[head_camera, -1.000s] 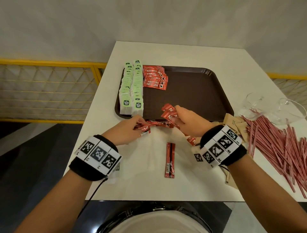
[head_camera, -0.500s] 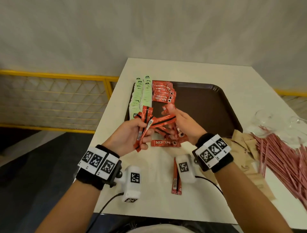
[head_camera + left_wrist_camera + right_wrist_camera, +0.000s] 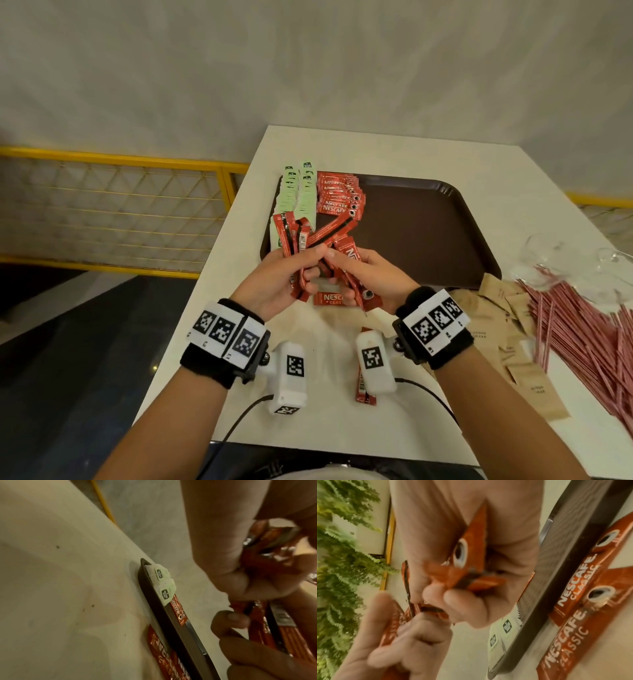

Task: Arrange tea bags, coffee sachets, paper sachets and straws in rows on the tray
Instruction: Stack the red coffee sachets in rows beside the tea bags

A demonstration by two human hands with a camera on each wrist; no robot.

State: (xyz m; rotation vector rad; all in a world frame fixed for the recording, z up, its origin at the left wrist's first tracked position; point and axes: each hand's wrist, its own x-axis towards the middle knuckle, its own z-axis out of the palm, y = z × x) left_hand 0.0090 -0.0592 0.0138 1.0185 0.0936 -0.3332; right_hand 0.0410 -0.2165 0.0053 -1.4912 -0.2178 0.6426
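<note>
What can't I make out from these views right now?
- Count of coffee sachets gripped by the left hand and right hand: overlapped by fingers, blurred in both wrist views.
- Coffee sachet on the table: head view, mostly behind the right wrist camera.
- Straws: head view, cut by the right edge.
- Glasses: head view, blurred.

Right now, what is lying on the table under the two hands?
A coffee sachet lies flat there, label up, partly covered by the right hand. Whether more sachets lie beneath is hidden by the held bundle.

place: cafe-like corner | cues: serving tray (image 3: 411, 219), yellow railing (image 3: 120, 161), fern wall (image 3: 342, 561)
</note>
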